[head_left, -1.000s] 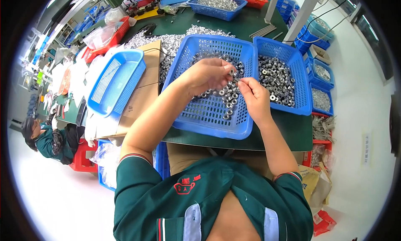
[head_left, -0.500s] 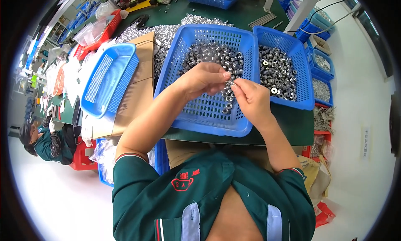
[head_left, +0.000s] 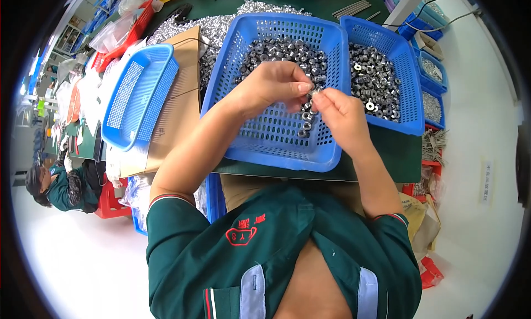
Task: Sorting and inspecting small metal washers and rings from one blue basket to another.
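My left hand and my right hand meet fingertip to fingertip above a large blue plastic basket. Both are closed in a pinch. Between the fingertips is something small and metallic, mostly covered, so its kind cannot be made out. Dark and silvery metal rings fill the far part of this basket. A short line of the same rings lies below my hands, nearer to me. Against the right side stands a second blue basket, holding many similar rings.
An elongated blue basket rests on cardboard at the left. Small silvery parts are heaped behind the big basket. Metal rods lie at the back right. Blue bins stand beyond the table. Another person sits far left.
The baskets and table have shifted slightly upward in the picture. Both hands stay together in a pinch over the large basket, a little to the right of before.
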The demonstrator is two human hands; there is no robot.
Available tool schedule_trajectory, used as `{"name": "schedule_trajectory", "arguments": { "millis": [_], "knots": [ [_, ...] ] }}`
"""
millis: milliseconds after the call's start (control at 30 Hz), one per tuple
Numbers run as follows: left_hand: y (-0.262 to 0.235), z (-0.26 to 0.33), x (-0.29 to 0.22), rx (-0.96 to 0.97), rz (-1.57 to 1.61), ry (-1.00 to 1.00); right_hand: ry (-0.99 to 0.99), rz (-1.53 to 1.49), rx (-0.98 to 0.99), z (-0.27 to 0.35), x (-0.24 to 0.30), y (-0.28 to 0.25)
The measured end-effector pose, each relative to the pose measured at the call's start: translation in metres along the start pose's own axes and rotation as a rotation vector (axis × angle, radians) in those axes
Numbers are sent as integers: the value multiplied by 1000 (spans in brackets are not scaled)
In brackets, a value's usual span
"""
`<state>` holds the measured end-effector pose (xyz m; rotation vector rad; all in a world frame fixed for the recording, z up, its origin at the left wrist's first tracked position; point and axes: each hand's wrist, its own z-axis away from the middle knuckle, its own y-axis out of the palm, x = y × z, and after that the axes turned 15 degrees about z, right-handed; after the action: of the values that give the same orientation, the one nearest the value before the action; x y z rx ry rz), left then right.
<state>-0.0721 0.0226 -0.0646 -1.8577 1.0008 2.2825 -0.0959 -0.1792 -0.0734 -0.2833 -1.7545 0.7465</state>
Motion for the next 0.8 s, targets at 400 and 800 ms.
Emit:
{"name": "schedule_trajectory", "arguments": {
  "millis": [400,800],
  "knots": [
    [-19,-21,48,-95,-1064,-28,-39,-277,-202,22,-15,13],
    [-12,-20,53,63,-1347,-233,-164,-178,-220,22,-13,13]
  ]
}}
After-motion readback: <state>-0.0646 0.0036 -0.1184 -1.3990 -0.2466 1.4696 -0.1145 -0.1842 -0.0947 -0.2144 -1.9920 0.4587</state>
